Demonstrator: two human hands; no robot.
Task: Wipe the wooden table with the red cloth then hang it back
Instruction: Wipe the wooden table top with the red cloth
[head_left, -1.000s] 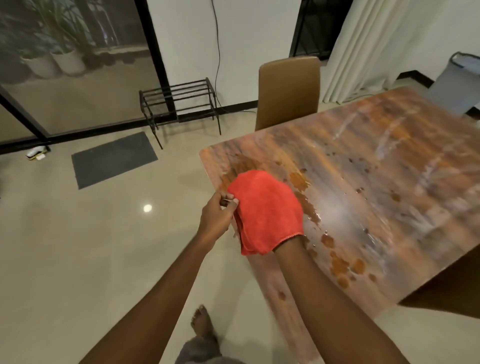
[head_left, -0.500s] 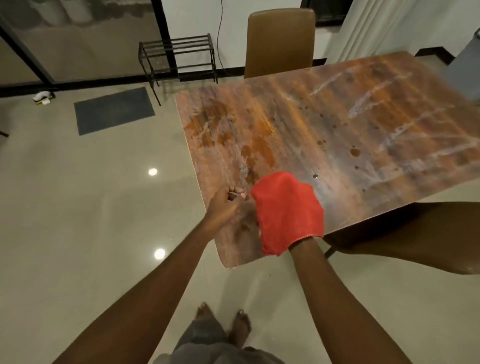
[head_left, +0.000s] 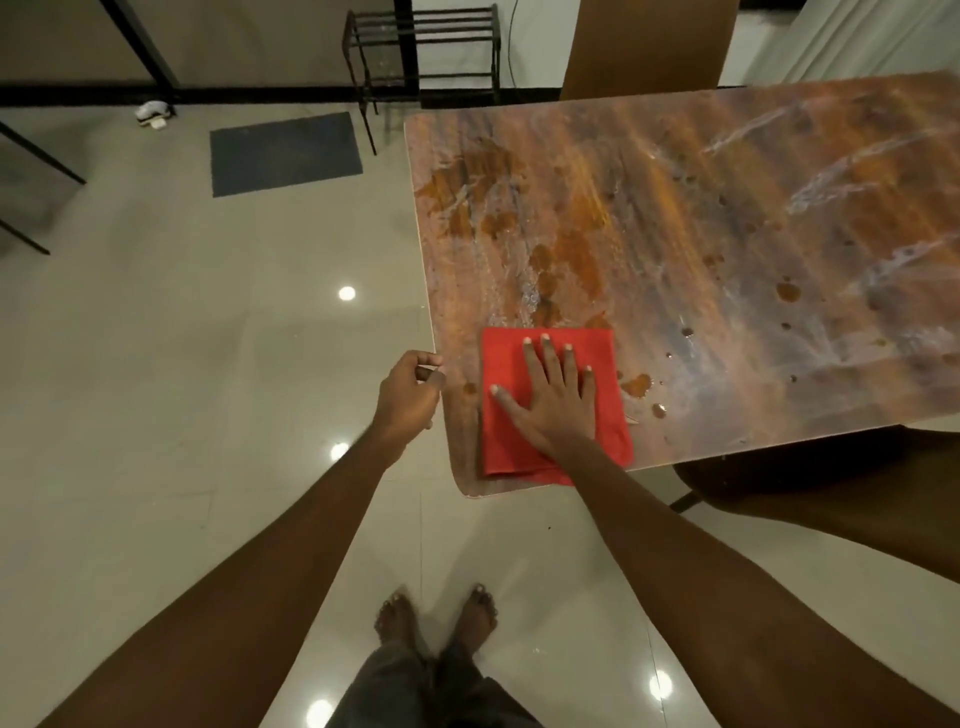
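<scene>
The red cloth (head_left: 506, 447) lies folded into a flat square on the near left corner of the wooden table (head_left: 727, 234). My right hand (head_left: 550, 395) rests palm down on the cloth with fingers spread, pressing it onto the tabletop. My left hand (head_left: 410, 395) is at the table's left edge beside the cloth, fingers curled in and holding nothing. Wet patches and drops (head_left: 561, 254) cover the tabletop beyond and to the right of the cloth.
A brown chair (head_left: 644, 47) stands at the table's far side and another chair (head_left: 831, 488) at the near right. A black metal rack (head_left: 421, 47) and a dark mat (head_left: 285, 153) sit on the tiled floor to the left. My bare feet (head_left: 436, 618) are below.
The cloth was draped over my raised right hand; now it lies flat on the table corner under my palm. My left hand has let go of it and moved to the table edge.
</scene>
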